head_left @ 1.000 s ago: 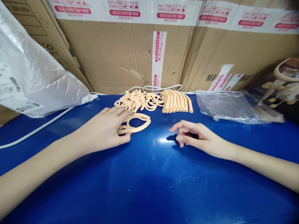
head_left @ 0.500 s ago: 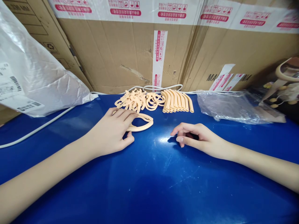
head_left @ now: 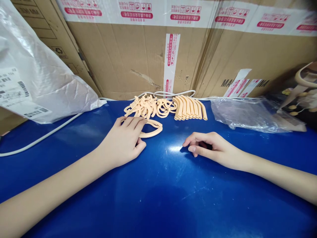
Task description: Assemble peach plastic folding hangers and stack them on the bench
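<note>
On the blue table [head_left: 158, 191], through the head camera, which is my only view from here, I see the left hand [head_left: 123, 142] lying palm down over a pair of curved beige pieces [head_left: 151, 134]. These pieces lie on the table, in front of the beige heap, and only their right part comes out from under the fingers, where two bowed strips meet in a point. The fingers of this hand are bent forward over them and a little spread, and the thumb is bent at the near side; the fingertips are partly hidden, so I cannot tell if they grip the pieces or only rest on them. The right hand [head_left: 215, 150] is well apart from it, above the table or resting on it, I cannot tell which; its fingers are loosely curled, with a narrow gap between the thumb and the index finger. Behind the left hand I see a heap of small irregular beige pieces [head_left: 146, 107], next to it some beige loops [head_left: 162, 116], and then a neat stack of bent beige strips [head_left: 190, 109]. Farther to the right lies a clear plastic bag [head_left: 242, 114]. A silvery white parcel [head_left: 49, 72] stands at the left, with a white cable [head_left: 42, 140] in front of it, and large cardboard boxes [head_left: 123, 49] close the back.
</note>
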The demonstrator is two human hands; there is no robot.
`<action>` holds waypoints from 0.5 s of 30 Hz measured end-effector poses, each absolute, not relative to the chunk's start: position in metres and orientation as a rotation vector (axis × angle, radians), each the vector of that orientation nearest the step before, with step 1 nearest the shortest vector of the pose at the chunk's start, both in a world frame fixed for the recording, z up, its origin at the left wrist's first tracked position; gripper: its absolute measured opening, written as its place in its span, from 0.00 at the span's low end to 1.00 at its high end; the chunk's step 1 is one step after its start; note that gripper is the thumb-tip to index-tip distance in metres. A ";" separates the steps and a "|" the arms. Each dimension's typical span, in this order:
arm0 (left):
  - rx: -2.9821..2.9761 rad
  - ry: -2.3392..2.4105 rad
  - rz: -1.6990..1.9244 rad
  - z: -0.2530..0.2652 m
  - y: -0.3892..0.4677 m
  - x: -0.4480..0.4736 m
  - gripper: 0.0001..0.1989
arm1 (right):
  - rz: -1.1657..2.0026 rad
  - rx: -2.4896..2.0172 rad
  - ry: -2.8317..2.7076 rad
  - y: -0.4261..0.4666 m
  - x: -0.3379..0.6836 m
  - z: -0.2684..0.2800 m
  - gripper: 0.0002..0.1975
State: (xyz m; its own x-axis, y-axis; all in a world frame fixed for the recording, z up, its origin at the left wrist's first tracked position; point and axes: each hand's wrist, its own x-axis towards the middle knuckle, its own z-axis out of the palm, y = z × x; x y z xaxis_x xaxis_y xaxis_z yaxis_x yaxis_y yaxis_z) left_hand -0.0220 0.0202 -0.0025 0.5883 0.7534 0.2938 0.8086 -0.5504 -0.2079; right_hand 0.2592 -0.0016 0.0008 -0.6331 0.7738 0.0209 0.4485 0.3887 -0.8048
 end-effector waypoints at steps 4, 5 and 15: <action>-2.498 -1.250 -0.245 -0.001 0.020 -0.023 0.25 | 1.123 -1.068 -2.252 -0.002 0.258 0.001 0.10; -2.506 -1.228 -0.255 0.000 0.020 -0.023 0.25 | 1.126 -1.067 -2.252 -0.002 0.258 0.001 0.10; -2.907 -0.495 -0.560 0.001 0.005 -0.013 0.14 | 0.911 -1.117 -2.241 0.003 0.262 0.002 0.12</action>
